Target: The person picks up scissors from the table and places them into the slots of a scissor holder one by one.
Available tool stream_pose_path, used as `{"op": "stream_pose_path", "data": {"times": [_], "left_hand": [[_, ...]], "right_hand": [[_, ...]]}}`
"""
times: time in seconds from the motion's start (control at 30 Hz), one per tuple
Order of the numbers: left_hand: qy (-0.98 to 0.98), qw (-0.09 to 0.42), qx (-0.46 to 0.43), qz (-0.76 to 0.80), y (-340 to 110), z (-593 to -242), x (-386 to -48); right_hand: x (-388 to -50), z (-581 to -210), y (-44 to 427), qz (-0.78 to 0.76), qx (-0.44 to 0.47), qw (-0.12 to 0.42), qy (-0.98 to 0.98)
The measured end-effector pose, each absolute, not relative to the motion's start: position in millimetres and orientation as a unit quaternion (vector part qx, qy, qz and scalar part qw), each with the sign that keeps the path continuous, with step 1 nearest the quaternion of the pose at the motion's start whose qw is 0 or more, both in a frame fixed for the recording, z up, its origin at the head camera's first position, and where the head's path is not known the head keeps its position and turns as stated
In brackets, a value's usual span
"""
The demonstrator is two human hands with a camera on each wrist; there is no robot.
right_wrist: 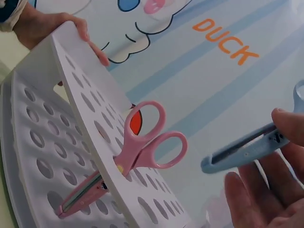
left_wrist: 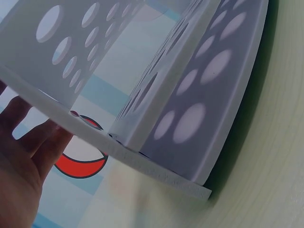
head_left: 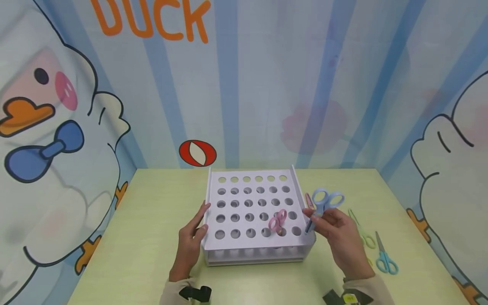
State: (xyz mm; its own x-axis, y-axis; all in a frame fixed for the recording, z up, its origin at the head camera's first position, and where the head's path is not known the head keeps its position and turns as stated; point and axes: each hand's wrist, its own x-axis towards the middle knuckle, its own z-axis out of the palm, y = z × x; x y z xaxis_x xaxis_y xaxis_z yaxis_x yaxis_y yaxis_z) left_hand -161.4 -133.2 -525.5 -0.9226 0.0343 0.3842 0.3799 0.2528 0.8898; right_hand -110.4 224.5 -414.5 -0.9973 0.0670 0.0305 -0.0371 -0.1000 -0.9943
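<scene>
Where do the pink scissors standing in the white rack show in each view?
Head: pink scissors below and right of centre.
Left wrist: not in it.
Right wrist: pink scissors in the lower half, mostly left of centre.
Shared landmark: white rack, in all three.

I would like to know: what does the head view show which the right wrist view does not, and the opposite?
Only head: the teal scissors and light green scissors lying on the table, right of the white rack.

Only right wrist: the blades of the pink scissors in clear sight below the top panel.

Both: those pink handles above the panel, the blue scissors in the right hand, the left hand against the rack, and the orange DUCK lettering.
</scene>
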Motion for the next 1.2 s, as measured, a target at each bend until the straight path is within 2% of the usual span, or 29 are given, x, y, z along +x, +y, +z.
{"op": "stream_pose_path", "data": {"times": [0.4,0.73,0.9,1.2], "left_hand": [[-0.781,0.141,-0.126,-0.595,-133,-524,-161],[-0.779,0.139,-0.133,-0.597,-134,-522,-161],[-0.777,0.144,-0.144,-0.595,-134,-524,-162],[-0.775,0.137,-0.127,-0.603,-133,-525,-162]], "right_hand": [[-138,-400,223,0.602,-0.095,0.083,-0.789],[-155,-395,217,0.528,-0.038,0.117,-0.840],[-166,-397,214,0.518,-0.010,0.108,-0.849],[-182,-403,210,0.478,-0.010,0.071,-0.875]]}}
